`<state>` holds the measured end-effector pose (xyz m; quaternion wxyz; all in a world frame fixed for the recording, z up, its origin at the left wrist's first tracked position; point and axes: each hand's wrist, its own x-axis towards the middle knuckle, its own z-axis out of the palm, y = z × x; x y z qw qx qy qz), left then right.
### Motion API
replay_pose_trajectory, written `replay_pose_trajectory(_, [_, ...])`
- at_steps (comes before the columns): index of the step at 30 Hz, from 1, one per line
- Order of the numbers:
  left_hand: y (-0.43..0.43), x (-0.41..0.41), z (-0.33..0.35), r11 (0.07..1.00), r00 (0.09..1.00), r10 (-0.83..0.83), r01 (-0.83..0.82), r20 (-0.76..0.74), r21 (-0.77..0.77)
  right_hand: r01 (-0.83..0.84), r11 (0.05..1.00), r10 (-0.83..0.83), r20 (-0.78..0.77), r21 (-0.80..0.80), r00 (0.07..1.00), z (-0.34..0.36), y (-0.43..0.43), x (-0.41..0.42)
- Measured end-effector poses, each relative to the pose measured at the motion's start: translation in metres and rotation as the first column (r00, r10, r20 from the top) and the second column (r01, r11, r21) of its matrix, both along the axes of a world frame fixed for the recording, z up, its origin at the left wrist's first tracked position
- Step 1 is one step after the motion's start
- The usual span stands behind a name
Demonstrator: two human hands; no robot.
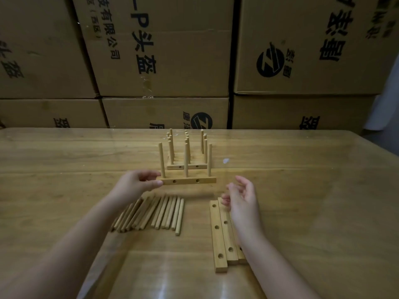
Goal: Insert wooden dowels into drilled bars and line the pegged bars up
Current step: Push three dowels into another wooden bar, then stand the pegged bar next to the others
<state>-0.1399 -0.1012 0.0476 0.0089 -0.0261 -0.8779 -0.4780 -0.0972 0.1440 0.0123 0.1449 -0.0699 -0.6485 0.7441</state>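
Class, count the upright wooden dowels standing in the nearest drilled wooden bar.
3 in the light wooden bar: left dowel by the left hand, middle dowel, right dowel. None seem hidden.

Cardboard boxes (159,50) read "头盔" and "有限公司" (printed sideways).

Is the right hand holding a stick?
No, the right hand hangs empty above the unpegged bars; the loose dowels lie apart.

Dim, soft-focus view; glare streaks the table (302,190), edges bowed by wide-angle distortion.
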Motion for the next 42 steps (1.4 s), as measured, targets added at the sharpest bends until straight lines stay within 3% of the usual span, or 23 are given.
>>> replay_pose_trajectory(6, [0.007, -0.04, -0.021, 0.992, 0.996, 0.091, -0.092, -0.015, -0.083, -0.025, 0.991, 0.025, 0.002, 0.134, 1.0, -0.007, -0.002, -0.002])
replay_pose_trajectory(13, [0.008, -0.083, -0.034, 0.981, 0.995, 0.092, -0.084, 0.037, -0.176, -0.034, 0.975, 0.032, 0.01, 0.221, 0.999, -0.014, -0.004, -0.006])
replay_pose_trajectory(20, [0.012, -0.097, -0.042, 0.963, 0.982, 0.179, -0.186, -0.055, -0.195, -0.034, 0.972, 0.034, 0.006, 0.233, 0.999, -0.016, -0.004, -0.008])
replay_pose_trajectory(25, [0.018, -0.102, -0.045, 0.959, 0.969, 0.244, -0.246, -0.03, -0.137, -0.033, 0.97, 0.029, 0.017, 0.241, 0.999, -0.016, -0.004, -0.008])
replay_pose_trajectory(30, [0.019, -0.108, -0.044, 0.937, 0.978, 0.21, -0.2, 0.007, -0.287, -0.035, 0.97, 0.029, 0.029, 0.24, 0.999, -0.015, -0.004, -0.007])
replay_pose_trajectory(42, [0.02, -0.114, -0.046, 0.899, 0.968, 0.252, -0.242, -0.021, -0.365, -0.039, 0.966, 0.032, 0.03, 0.257, 0.999, -0.013, -0.005, -0.007])
